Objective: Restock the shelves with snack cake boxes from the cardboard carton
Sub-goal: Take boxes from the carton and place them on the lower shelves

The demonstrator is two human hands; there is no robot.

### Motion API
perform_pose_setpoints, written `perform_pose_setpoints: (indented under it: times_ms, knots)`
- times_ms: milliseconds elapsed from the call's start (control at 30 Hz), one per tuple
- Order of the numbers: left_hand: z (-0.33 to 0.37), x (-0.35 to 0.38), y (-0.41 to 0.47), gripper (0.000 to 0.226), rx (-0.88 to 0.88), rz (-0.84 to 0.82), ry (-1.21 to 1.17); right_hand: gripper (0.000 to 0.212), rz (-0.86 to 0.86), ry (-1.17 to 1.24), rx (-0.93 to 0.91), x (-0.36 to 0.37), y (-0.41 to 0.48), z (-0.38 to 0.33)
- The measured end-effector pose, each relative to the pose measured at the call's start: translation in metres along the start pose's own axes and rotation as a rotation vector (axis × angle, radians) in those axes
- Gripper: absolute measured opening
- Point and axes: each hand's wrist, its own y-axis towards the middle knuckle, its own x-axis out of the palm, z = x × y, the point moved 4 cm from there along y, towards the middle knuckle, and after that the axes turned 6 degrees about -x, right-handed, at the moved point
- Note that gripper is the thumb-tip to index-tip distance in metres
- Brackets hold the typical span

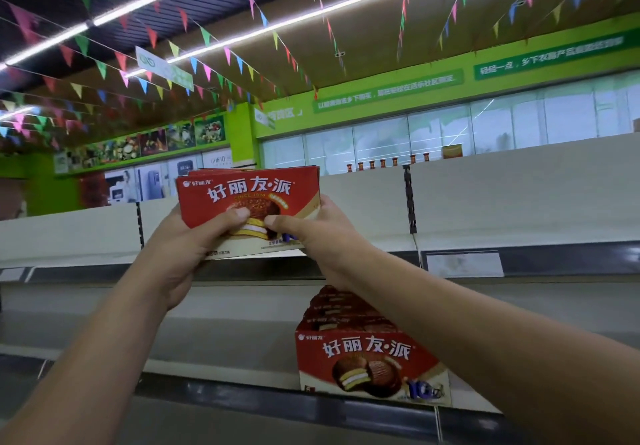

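A red snack cake box [249, 198] stands upright at the front edge of the upper shelf [104, 271], its printed face towards me. My left hand [194, 236] grips its lower left side, thumb on the front. My right hand [311, 233] grips its lower right side, thumb pressed on the front too. More red edges show just behind the box's top; how many boxes I hold is unclear. One shelf down, a row of matching boxes [370, 365] stands front to back. The cardboard carton is out of view.
White shelf back panels with a black slotted upright [409, 198] stand behind the upper shelf. A blank price-tag holder [464, 264] sits on its edge rail. Small jars [384, 164] line the top of the unit. Coloured bunting and strip lights hang overhead.
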Motion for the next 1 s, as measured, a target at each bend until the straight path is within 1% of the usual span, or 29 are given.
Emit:
perform_pose_setpoints:
  times_ms: [33,100,233,367,433,500,567,733,833,867,933,967,1000]
  knots:
    - [-0.001,0.004,0.004,0.098,0.0,-0.003,0.004,0.073,0.011,-0.008,-0.007,-0.005,0.004,-0.001]
    - [-0.005,0.013,0.013,0.102,-0.008,-0.016,0.009,0.078,0.031,-0.019,-0.02,-0.017,0.009,-0.002]
    - [-0.013,0.035,0.034,0.099,-0.032,-0.073,0.025,0.072,0.06,-0.047,-0.01,-0.048,0.017,-0.002]
    - [-0.022,0.062,0.054,0.103,-0.054,-0.147,0.04,0.07,0.074,-0.082,0.014,-0.081,0.024,-0.003]
    - [-0.027,0.075,0.066,0.108,-0.056,-0.182,0.057,0.067,0.093,-0.113,0.039,-0.097,0.028,-0.002]
    - [-0.032,0.088,0.077,0.114,-0.062,-0.21,0.074,0.07,0.107,-0.15,0.067,-0.112,0.032,-0.001]
    - [-0.037,0.1,0.088,0.114,-0.074,-0.244,0.088,0.074,0.11,-0.198,0.099,-0.125,0.037,0.0]
    - [-0.051,0.124,0.112,0.111,-0.09,-0.317,0.144,0.072,0.106,-0.289,0.172,-0.153,0.046,0.001]
    - [-0.061,0.136,0.126,0.105,-0.119,-0.33,0.169,0.073,0.115,-0.323,0.21,-0.166,0.053,0.004]
    - [-0.065,0.139,0.13,0.101,-0.128,-0.332,0.182,0.069,0.112,-0.34,0.23,-0.17,0.055,0.004]
    - [-0.071,0.145,0.138,0.092,-0.143,-0.344,0.205,0.049,0.08,-0.373,0.271,-0.177,0.058,0.002]
    - [-0.073,0.148,0.141,0.087,-0.15,-0.349,0.213,0.043,0.063,-0.385,0.291,-0.18,0.06,0.002]
    - [-0.076,0.152,0.145,0.081,-0.154,-0.353,0.224,0.042,0.046,-0.398,0.307,-0.184,0.062,0.002]
